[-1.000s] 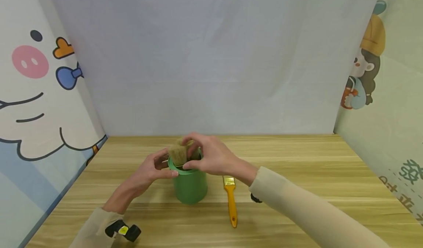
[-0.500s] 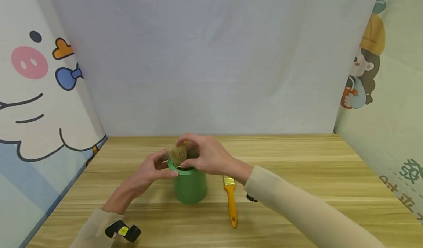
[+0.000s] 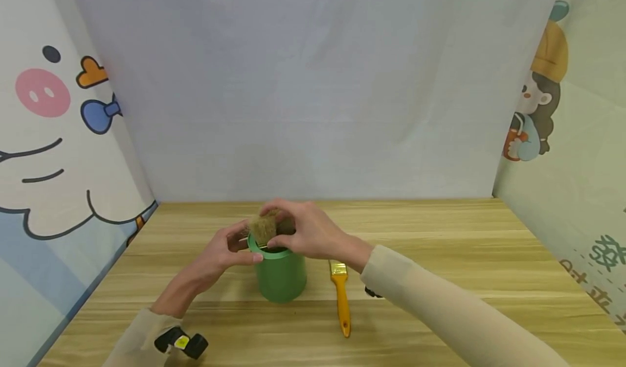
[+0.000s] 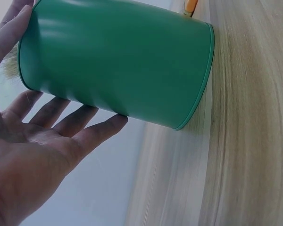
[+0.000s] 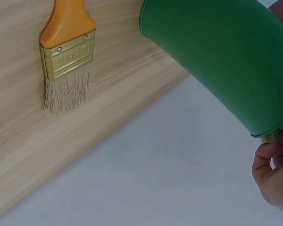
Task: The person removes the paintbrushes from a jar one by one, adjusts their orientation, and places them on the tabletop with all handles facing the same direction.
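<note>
Right grip point(image 3: 310, 231) has shifted slightly left — pinching a bristles-up brush point(image 3: 263, 228) in the green pot point(image 3: 281, 277), partly hiding its mouth. Left grip point(image 3: 221, 253) clasps the pot; orange-handled brush point(image 3: 343, 302) lies near on the surface point(image 3: 440, 247).

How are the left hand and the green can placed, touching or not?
Touching. The left wrist view shows it: the left hand has its fingers against the side of the green can.
</note>
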### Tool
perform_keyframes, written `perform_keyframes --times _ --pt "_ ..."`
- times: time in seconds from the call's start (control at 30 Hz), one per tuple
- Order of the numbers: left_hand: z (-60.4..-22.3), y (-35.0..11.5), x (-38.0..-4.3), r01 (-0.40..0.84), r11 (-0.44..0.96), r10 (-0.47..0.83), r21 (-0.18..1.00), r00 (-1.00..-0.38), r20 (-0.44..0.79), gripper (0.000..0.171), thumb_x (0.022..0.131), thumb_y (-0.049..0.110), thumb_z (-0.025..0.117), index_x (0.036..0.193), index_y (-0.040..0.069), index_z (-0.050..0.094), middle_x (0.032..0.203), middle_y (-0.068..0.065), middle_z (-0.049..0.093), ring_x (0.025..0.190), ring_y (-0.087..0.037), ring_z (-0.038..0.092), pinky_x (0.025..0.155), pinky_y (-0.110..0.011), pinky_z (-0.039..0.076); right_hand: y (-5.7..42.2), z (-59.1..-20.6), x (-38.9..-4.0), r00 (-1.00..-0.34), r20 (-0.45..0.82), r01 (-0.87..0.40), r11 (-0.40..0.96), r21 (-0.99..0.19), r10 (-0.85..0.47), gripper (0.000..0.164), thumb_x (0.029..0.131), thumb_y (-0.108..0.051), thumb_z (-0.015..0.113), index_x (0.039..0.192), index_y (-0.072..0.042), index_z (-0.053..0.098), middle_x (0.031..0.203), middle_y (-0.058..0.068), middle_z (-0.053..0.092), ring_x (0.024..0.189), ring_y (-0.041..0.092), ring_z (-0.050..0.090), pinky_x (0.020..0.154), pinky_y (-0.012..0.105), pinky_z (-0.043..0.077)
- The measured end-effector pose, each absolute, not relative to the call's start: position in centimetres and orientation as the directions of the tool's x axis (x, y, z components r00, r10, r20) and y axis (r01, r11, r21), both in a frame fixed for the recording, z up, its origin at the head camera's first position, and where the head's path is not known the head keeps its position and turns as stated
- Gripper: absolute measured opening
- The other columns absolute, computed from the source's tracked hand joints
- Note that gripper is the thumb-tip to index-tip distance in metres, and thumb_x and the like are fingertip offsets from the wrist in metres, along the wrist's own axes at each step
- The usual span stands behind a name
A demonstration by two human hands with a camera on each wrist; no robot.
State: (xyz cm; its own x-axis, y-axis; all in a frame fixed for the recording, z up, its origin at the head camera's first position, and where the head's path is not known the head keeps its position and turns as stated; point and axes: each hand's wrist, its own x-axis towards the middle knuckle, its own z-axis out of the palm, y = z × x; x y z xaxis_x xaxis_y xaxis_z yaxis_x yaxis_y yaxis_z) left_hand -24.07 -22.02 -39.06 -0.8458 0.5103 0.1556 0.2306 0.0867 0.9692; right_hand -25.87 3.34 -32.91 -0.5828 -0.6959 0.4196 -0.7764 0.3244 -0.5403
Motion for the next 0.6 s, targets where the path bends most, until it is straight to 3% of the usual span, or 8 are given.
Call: perform_keyframes --times 0.6 --pt "-38.99 -22.05 -24.14 0.24 0.066 0.522 0.969 -0.835 0.171 0.076 0.097 0.009 0.073 0.164 0.005 0.036 0.153 -0.021 0.05 0.138 -0.046 0.051 0.098 -0.044 0.055 3.49 -32.8 -25.73 -0.623 0.422 -0.723 0.277 -0.633 -0.659 0.046 0.091 -0.008 0.084 0.133 -0.014 0.066 0.103 0.001 0.077 0.09 0.006 0.072 0.084 0.028 0.057"
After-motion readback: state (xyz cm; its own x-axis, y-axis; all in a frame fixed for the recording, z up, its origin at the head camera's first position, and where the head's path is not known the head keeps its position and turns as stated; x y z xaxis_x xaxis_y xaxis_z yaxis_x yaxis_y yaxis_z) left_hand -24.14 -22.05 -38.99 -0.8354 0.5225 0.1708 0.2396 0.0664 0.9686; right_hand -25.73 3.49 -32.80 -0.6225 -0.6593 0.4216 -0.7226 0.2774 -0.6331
